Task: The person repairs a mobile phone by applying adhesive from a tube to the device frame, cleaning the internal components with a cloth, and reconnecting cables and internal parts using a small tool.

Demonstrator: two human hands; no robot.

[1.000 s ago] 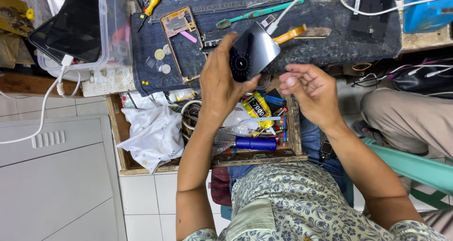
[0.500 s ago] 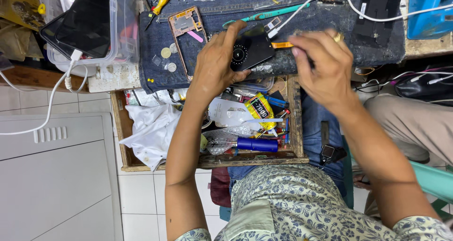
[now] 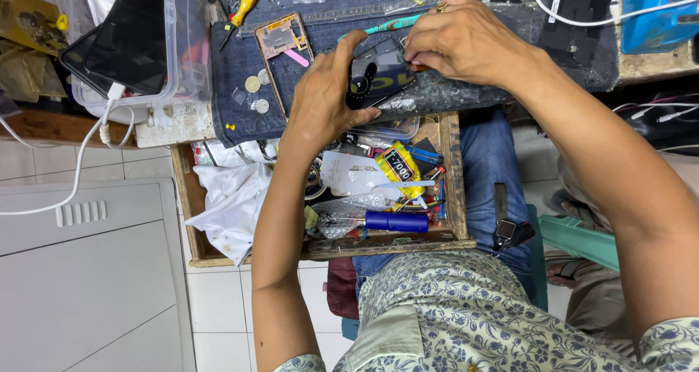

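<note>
Phone (image 3: 375,77), dark and glossy, sits in the upper middle of the frame, tilted on a denim-covered tabletop (image 3: 240,73); a round camera lens shows on its near-left corner, and light glints off its back. The left hand (image 3: 328,99) wraps it from below, thumb along the lower edge and fingers curled over the top left, so its grip is closed around the phone. The right hand (image 3: 466,41) comes in from the upper right, fingertips pinched narrow against the phone's right edge (something small and orange-brown peeks out there, too hidden to name). Much of the phone's right half is covered by those fingers, and its far edge is lost behind them. A teal-handled tool (image 3: 386,26) lies just above the phone, partly under the right hand. To the upper left lies a bare phone frame (image 3: 280,41), beside small round parts. Below, a wooden tray (image 3: 455,190) holds cluttered tools, including a blue-handled screwdriver (image 3: 397,221).
</note>
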